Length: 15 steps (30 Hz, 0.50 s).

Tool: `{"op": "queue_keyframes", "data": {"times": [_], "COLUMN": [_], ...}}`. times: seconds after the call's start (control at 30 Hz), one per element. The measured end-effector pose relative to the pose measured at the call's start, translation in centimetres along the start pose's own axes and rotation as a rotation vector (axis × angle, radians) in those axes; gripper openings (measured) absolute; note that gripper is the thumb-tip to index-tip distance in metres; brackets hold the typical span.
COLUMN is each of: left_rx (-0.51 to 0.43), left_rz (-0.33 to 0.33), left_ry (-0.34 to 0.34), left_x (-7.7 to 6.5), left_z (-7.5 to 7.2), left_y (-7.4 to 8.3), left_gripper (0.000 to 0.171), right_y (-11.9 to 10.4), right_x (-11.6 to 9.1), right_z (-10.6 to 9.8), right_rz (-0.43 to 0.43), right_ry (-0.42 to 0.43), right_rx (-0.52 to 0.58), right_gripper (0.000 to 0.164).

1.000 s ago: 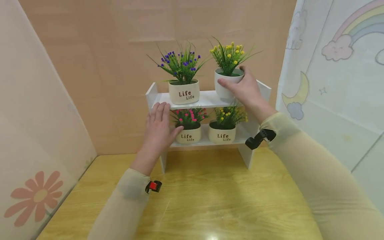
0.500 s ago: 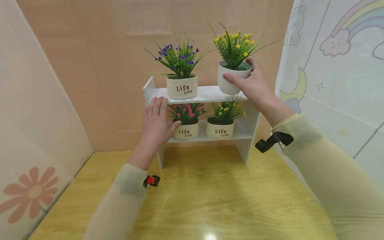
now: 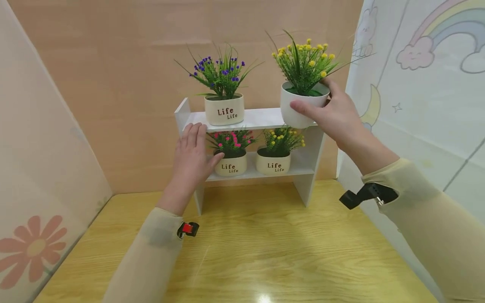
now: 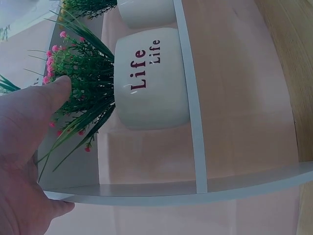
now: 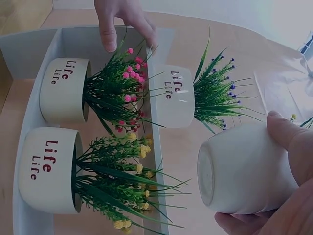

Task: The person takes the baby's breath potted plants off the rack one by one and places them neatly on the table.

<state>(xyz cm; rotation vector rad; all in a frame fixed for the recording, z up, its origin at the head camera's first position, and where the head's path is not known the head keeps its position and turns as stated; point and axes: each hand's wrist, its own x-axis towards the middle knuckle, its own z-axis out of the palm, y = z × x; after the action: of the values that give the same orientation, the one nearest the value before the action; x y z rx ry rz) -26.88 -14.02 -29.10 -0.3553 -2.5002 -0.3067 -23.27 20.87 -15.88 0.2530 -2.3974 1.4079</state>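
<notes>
My right hand (image 3: 342, 118) grips a plain white pot (image 3: 297, 111) of yellow artificial flowers (image 3: 305, 63) by its side, thumb in front. The pot is raised clear of the upper shelf's right end, and its underside shows in the right wrist view. My left hand (image 3: 190, 158) rests on the left end of the white two-tier shelf (image 3: 265, 118), fingers straight along the upper board and thumb apart. Near that thumb, on the lower tier, stands a cream "Life" pot (image 4: 154, 78) with pink flowers (image 4: 51, 63).
A cream pot (image 3: 225, 111) with purple flowers (image 3: 223, 69) stands on the upper tier's left. Another cream pot (image 3: 273, 162) with yellow flowers is at the lower right. The shelf stands on a wood-grain table (image 3: 265, 244), with a peach backdrop (image 3: 125, 84) behind.
My right hand has lifted the white pot off the upper shelf and brought it rightward and nearer. My left hand stays on the shelf; the view has shifted slightly.
</notes>
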Motion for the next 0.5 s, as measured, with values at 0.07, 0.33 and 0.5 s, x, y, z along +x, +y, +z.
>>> {"op": "queue_keyframes", "data": {"times": [0.07, 0.33, 0.5], "left_rx": [-0.002, -0.003, -0.014], "left_rz": [0.006, -0.007, -0.026], "left_ry": [0.002, -0.02, -0.018], "left_x": [0.1, 0.2, 0.1], "left_z": [0.0, -0.1, 0.0], "left_y": [0.0, 0.3, 0.2], "left_gripper": [0.101, 0.102, 0.102], "right_y": [0.3, 2.4, 4.0], "right_x": [-0.6, -3.0, -4.2], "right_z": [-0.3, -1.5, -2.3], "right_rz": [-0.001, -0.011, 0.017], "right_ry": [-0.002, -0.006, -0.007], "right_rx": [-0.005, -0.011, -0.059], "right_gripper": [0.106, 0.096, 0.099]}}
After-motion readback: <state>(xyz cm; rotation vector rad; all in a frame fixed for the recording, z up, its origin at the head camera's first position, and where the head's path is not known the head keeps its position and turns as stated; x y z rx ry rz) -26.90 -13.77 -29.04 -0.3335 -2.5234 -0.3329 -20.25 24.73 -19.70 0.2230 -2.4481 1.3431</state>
